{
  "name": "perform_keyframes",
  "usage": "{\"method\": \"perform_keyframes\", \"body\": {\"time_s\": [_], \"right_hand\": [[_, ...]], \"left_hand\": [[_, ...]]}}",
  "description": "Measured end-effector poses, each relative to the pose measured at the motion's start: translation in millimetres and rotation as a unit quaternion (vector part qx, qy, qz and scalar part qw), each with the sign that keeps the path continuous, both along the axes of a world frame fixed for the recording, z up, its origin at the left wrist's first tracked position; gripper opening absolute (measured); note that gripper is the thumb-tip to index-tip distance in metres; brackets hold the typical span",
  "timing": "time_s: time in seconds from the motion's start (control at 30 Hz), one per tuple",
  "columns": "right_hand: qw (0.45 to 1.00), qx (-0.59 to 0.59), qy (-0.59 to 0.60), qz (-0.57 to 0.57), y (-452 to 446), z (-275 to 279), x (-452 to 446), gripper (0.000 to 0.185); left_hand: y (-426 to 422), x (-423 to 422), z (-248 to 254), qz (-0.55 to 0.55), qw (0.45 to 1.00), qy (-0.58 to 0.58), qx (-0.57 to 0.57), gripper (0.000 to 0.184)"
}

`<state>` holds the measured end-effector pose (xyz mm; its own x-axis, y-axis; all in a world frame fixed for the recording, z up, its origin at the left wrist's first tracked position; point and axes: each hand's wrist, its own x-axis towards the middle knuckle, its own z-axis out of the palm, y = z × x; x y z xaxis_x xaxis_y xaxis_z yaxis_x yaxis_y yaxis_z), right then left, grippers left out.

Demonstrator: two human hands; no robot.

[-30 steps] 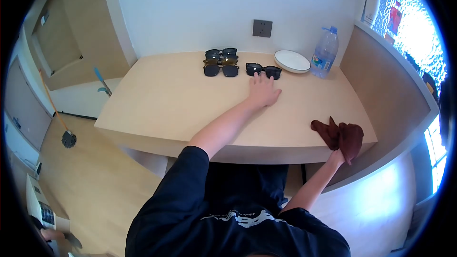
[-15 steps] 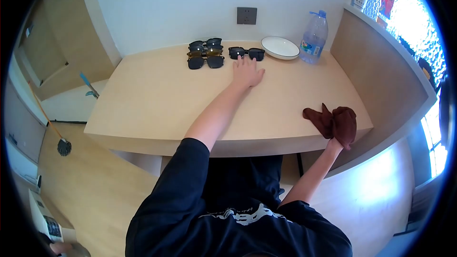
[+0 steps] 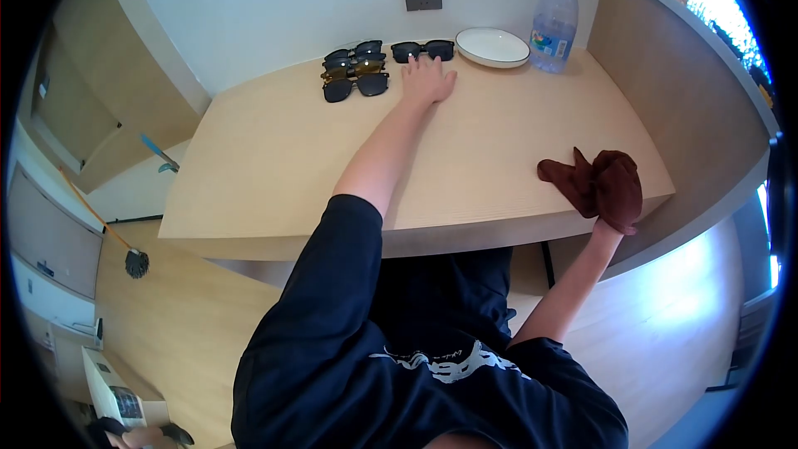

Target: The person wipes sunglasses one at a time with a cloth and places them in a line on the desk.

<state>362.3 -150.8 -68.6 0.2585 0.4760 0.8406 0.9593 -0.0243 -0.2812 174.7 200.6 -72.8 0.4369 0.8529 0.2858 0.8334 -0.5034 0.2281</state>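
The left hand (image 3: 426, 80) reaches across the counter (image 3: 482, 141) toward its back edge, its grip wide, with the fingers loosely spread and the fingertips at the near rim of a pair of dark sunglasses (image 3: 424, 50); whether they touch it cannot be told. That pair lies close to the back edge, between a column of sunglasses (image 3: 363, 71) on its left and a white plate (image 3: 493, 46) on its right. The column holds dark pairs and one yellow-tinted pair (image 3: 337, 74), set one behind another. A clear plastic bottle (image 3: 554, 29) stands upright just beside the plate, near the back right corner. By the front right corner, a brown cloth (image 3: 613, 185) covers most of the right hand (image 3: 608, 231), so I cannot tell whether its grip is closed on the fabric
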Motion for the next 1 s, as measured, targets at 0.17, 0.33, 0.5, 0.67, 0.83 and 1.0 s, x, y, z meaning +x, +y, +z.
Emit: {"method": "perform_keyframes", "body": {"time_s": [0.17,0.33,0.5,0.67,0.83,1.0], "right_hand": [[0.983,0.065,-0.036,0.168,5.7,2.4,12.5,0.013],[0.991,0.07,-0.021,0.117,7.8,7.3,3.4,0.01],[0.964,-0.165,-0.125,-0.169,22.6,1.5,11.9,0.002],[0.985,-0.101,-0.134,-0.038,51.8,-6.4,11.7,0.01],[0.957,-0.071,0.246,0.134,72.9,12.7,-36.3,0.015],[0.925,-0.113,0.321,0.17,59.1,33.1,-93.5,0.028]], "left_hand": [[18.2,6.5,10.5,0.0,0.999,0.027,-0.021,0.066],[38.1,10.9,11.1,-0.001,0.999,0.044,-0.025,0.067],[41.3,11.1,13.6,-0.013,0.998,0.056,-0.041,0.071],[44.5,14.9,6.7,-0.007,1.0,-0.024,-0.005,0.068],[13.8,-4.6,4.8,-0.015,0.986,-0.096,0.134,0.042],[-41.2,-71.6,-0.7,-0.16,0.949,-0.07,0.264,0.019]]}}
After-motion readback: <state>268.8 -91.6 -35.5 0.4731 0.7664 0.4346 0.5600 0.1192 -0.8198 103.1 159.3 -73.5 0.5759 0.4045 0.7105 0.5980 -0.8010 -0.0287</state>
